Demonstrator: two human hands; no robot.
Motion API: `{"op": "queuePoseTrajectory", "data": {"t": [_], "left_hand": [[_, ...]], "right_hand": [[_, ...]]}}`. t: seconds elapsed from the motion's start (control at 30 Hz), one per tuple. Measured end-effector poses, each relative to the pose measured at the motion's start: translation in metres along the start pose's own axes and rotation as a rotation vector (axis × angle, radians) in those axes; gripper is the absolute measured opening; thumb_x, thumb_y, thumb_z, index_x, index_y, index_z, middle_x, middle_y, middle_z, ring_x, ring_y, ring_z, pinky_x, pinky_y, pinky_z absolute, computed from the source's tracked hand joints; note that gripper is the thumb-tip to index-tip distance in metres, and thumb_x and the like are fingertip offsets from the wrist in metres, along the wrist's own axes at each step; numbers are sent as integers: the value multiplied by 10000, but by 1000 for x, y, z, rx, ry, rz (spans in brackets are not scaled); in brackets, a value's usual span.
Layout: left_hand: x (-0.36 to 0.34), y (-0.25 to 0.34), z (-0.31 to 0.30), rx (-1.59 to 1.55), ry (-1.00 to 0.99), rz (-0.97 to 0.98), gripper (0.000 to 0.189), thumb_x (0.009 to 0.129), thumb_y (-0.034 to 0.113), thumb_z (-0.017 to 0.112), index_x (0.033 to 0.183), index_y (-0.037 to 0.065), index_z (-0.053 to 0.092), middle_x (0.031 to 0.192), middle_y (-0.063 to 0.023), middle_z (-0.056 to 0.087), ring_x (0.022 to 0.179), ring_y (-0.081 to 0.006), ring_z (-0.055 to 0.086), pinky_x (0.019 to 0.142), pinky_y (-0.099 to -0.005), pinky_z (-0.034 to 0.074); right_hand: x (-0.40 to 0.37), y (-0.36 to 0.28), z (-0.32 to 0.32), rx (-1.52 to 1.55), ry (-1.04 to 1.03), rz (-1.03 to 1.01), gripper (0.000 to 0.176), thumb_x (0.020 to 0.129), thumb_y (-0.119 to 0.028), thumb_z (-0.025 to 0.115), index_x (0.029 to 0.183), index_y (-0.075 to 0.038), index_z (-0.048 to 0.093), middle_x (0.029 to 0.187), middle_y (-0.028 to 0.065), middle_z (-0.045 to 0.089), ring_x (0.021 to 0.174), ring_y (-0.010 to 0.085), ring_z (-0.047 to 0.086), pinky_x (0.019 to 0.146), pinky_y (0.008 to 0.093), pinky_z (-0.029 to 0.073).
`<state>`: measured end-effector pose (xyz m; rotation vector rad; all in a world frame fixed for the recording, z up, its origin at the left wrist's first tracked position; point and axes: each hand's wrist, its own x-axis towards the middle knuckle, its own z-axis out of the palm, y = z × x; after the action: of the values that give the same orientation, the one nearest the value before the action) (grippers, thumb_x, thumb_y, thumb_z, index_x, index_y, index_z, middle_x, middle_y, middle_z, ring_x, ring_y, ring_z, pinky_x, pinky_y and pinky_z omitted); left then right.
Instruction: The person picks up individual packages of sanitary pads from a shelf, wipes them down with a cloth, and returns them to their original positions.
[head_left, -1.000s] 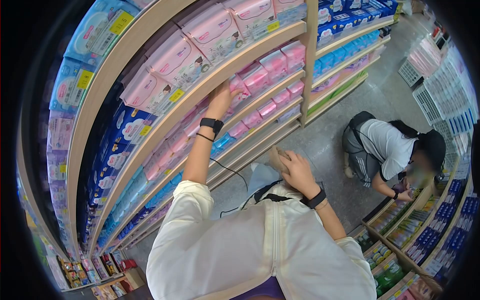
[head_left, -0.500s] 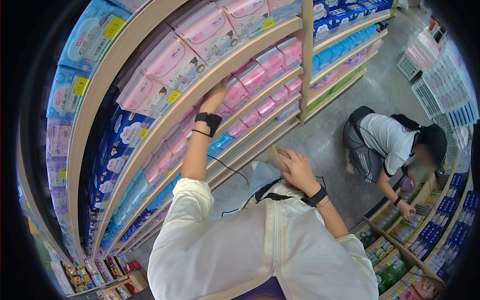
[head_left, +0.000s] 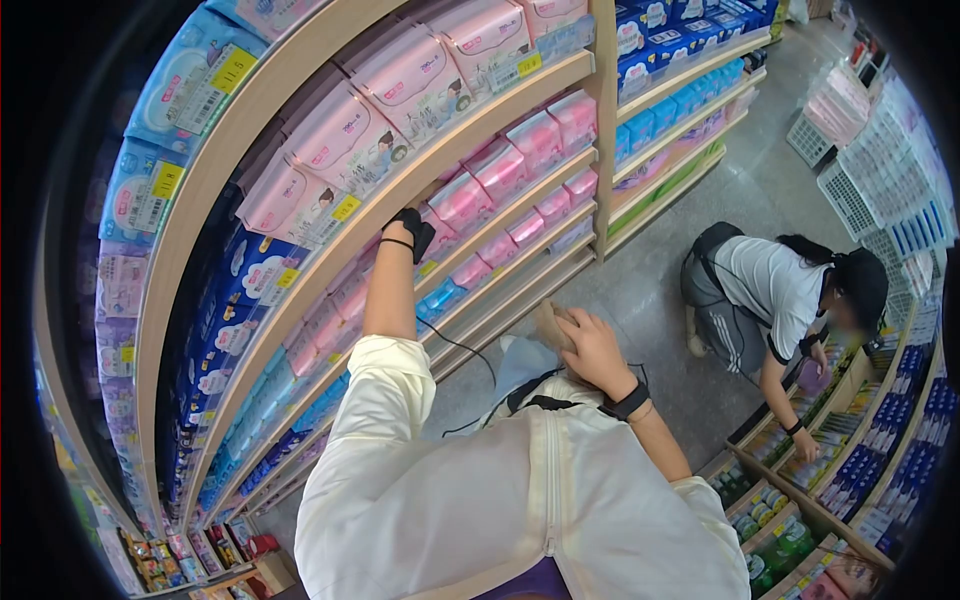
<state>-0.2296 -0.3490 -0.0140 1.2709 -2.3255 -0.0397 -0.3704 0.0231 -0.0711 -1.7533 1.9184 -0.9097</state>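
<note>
My left arm reaches into the shelving on the left. The left hand (head_left: 424, 194) is mostly hidden under the edge of an upper shelf board (head_left: 470, 132), close to a row of pink packs (head_left: 462, 203); its fingers do not show. A black band sits on that wrist. Over my lap, my right hand (head_left: 597, 350) hangs with its fingers stretched out, a dark watch on the wrist. Just past its fingertips shows a tan shape (head_left: 551, 326), overlapped by them in this view, beside a light blue trouser leg (head_left: 528, 362).
Larger pink packs (head_left: 345, 135) with yellow price tags fill the shelf above. Dark blue packs (head_left: 235, 330) stand lower left. A person (head_left: 760, 290) crouches at the right, reaching into low shelves (head_left: 800, 470). White baskets (head_left: 850, 200) stand behind them on the grey floor.
My left hand has gone deeper under the shelf board, so less of it shows. The right hand has barely moved. The crouching person's reaching hand has shifted lower.
</note>
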Motion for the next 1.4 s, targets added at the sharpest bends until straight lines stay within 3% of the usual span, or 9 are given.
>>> {"op": "queuePoseTrajectory", "data": {"t": [0.27, 0.37, 0.47, 0.7, 0.8, 1.07, 1.23, 1.3, 1.4], "left_hand": [[-15, 11, -11, -178, -200, -73, 504, 701, 406, 663, 1032, 31, 602, 950, -165, 634, 894, -370, 589, 790, -426, 443], [-37, 47, -37, 70, -119, -180, 435, 707, 328, 673, 1031, 46, 605, 998, -180, 614, 945, -365, 569, 818, -407, 443], [-60, 23, -16, 79, 264, 50, 541, 655, 292, 736, 1066, -13, 563, 1019, -211, 585, 915, -399, 561, 813, -447, 439], [-103, 35, -29, -11, 98, -163, 693, 605, 195, 761, 1198, 19, 448, 1116, -179, 554, 959, -375, 542, 801, -409, 454], [-126, 25, -20, -25, 366, 327, 785, 528, 64, 783, 1228, 69, 428, 1269, -126, 479, 1041, -316, 525, 845, -372, 453], [-194, 107, -55, -626, 144, 426, 824, 561, 105, 801, 1267, 108, 377, 1275, -163, 468, 1137, -328, 485, 929, -384, 424], [-197, 138, -73, -672, -6, 414, 792, 578, 81, 792, 1254, 85, 379, 1283, -172, 453, 1128, -336, 491, 917, -389, 433], [-192, 138, -78, -711, -27, 435, 751, 597, 56, 779, 1240, 73, 391, 1284, -173, 451, 1131, -339, 488, 900, -371, 448], [-198, 143, -87, -735, -74, 485, 719, 608, 42, 770, 1227, 63, 405, 1272, -186, 456, 1129, -331, 492, 870, -353, 470]], "right_hand": [[-3, 6, 1, 15, 4, 35, 518, 624, -91, 660, 1129, -77, 547, 1142, 133, 505, 970, 338, 509, 803, 414, 426], [0, 6, 0, 30, 3, 20, 517, 621, -86, 657, 1125, -72, 545, 1143, 135, 502, 970, 341, 506, 817, 415, 421], [0, 8, 3, 20, 28, -1, 487, 632, -89, 648, 1111, -110, 556, 1117, 102, 509, 947, 314, 512, 770, 423, 420], [6, 3, 4, 21, -24, -30, 492, 627, -87, 646, 1108, -56, 547, 1133, 144, 501, 974, 340, 505, 821, 410, 416], [9, 5, 4, 65, -13, -19, 478, 638, -91, 646, 1102, -45, 543, 1119, 155, 500, 979, 358, 499, 831, 420, 415], [35, -15, -41, 571, 585, 118, 456, 644, -60, 637, 1079, 27, 532, 1187, 198, 465, 1069, 350, 469, 898, 381, 387], [12, -59, -74, -21, 533, -161, 483, 582, -42, 647, 1058, -31, 568, 1177, 166, 481, 1001, 357, 487, 830, 411, 402], [2, -75, -89, 62, 172, -365, 473, 569, -40, 638, 1039, -59, 583, 1187, 160, 483, 962, 357, 498, 789, 414, 413], [17, -46, -102, 24, 375, -250, 491, 557, -50, 626, 1045, -90, 591, 1159, 144, 504, 924, 340, 508, 768, 394, 420]]}}
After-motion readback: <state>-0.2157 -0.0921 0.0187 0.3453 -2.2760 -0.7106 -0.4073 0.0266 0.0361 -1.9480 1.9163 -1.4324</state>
